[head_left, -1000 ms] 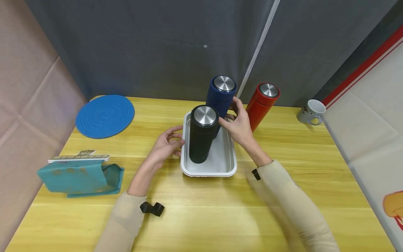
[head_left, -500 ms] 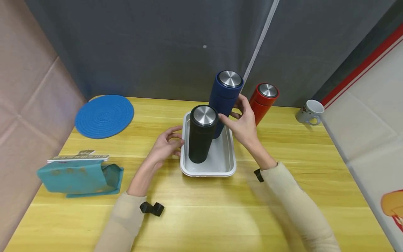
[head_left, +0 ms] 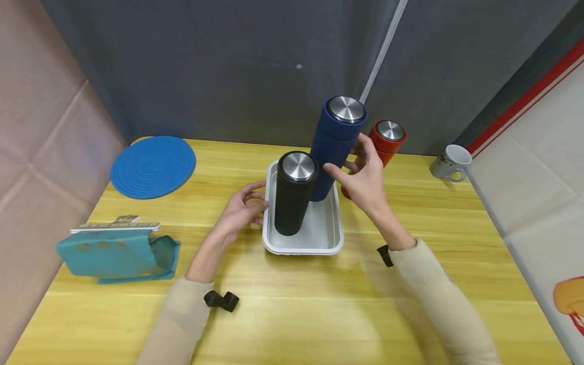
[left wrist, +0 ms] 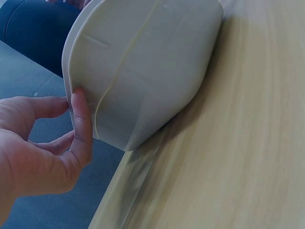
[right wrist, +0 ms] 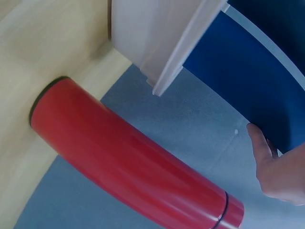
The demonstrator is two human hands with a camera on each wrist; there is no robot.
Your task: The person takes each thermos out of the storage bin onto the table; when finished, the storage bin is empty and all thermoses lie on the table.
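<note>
My right hand [head_left: 367, 180] grips a dark blue thermos flask [head_left: 335, 142] with a brushed metal lid, thumb and fingers round its side. The flask tilts to the right over the far part of a white tray [head_left: 325, 238]; the black flask hides some of it. Inside the tray stands that black thermos flask [head_left: 289, 210], upright. At the left rim, my left hand [head_left: 243, 207] pinches the tray's edge, as the left wrist view shows with fingers at the rim [left wrist: 70, 95]. A red thermos flask [right wrist: 128, 152] stands behind my right hand, which partly covers it in the head view.
A patterned mug [head_left: 450, 162] stands at the far right. To the left lie a round blue woven mat [head_left: 152, 167] and a teal pouch-like object [head_left: 109, 253] with a clip-topped white board behind it. A dark grey curtain [head_left: 219, 76] hangs beyond the table.
My right hand has moved up and to the right with the blue thermos flask, now overlapping more of the red one. The left hand and the tray have stayed in place.
</note>
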